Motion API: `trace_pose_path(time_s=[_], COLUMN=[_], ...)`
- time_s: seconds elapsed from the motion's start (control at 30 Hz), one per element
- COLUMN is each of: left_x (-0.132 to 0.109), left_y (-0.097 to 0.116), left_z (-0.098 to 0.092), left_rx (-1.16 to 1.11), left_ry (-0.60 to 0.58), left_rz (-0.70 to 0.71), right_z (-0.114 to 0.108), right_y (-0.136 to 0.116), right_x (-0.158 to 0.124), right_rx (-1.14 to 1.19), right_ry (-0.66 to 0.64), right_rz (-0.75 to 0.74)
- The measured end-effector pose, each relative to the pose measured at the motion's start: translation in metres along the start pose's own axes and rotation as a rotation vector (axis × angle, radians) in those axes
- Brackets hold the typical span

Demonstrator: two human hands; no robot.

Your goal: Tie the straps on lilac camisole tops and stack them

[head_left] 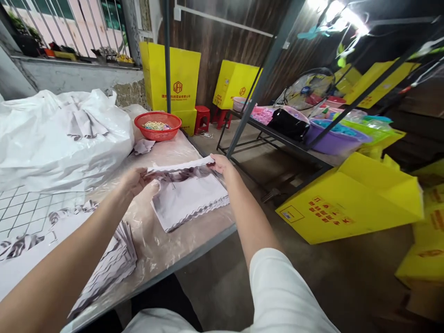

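Observation:
Both hands stretch a strip of pale fabric (183, 164) between them, just above a stack of pale cloth pieces (190, 199) with wavy edges. My left hand (137, 181) is closed on the strip's left end, and my right hand (218, 164) pinches its right end. Darker patterned fabric shows under the strip, between the hands. Under my left forearm lies another thick stack of wavy-edged cloth pieces (113, 266), partly hidden by the arm.
A plastic-covered table (166, 247) carries the cloth. Beyond stand a red basket (158, 126) of small rings and a big white plastic bag (58, 148). Right of the table are a yellow bag (350, 203), a metal frame post (258, 92) and a purple tub (335, 138).

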State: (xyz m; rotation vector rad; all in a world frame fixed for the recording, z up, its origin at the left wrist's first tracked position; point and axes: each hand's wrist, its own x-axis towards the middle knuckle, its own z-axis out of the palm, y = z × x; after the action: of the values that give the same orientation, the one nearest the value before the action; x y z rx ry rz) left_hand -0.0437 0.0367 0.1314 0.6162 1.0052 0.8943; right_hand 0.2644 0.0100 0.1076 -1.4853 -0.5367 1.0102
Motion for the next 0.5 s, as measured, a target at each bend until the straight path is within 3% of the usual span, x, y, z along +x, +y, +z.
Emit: trace_pose_path(time_s=[0.1,0.17,0.37,0.5], left_x=[-0.018,-0.035,-0.08,-0.088], left_y=[0.019,0.012,-0.079,-0.107], left_z=[0.013,0.013,-0.024,-0.043], left_rx=[-0.017,-0.017,0.168,0.302], left_ry=[-0.028,-0.059,-0.074,-0.029], left_rz=[0.075,0.099,-0.101,-0.171], right_z=[-0.002,-0.012,-0.07,-0.091], right_y=[-0.018,-0.016,0.047,0.081], right_x=[-0.007,-0.019,-0.058,-0.061], right_rx=[0.006,-0.021,-0.273,-0.444], right_ry=[-0.018,-0.035,-0.027,0.028], right_rz=[-0.068,-0.093,-0.053,-0.07])
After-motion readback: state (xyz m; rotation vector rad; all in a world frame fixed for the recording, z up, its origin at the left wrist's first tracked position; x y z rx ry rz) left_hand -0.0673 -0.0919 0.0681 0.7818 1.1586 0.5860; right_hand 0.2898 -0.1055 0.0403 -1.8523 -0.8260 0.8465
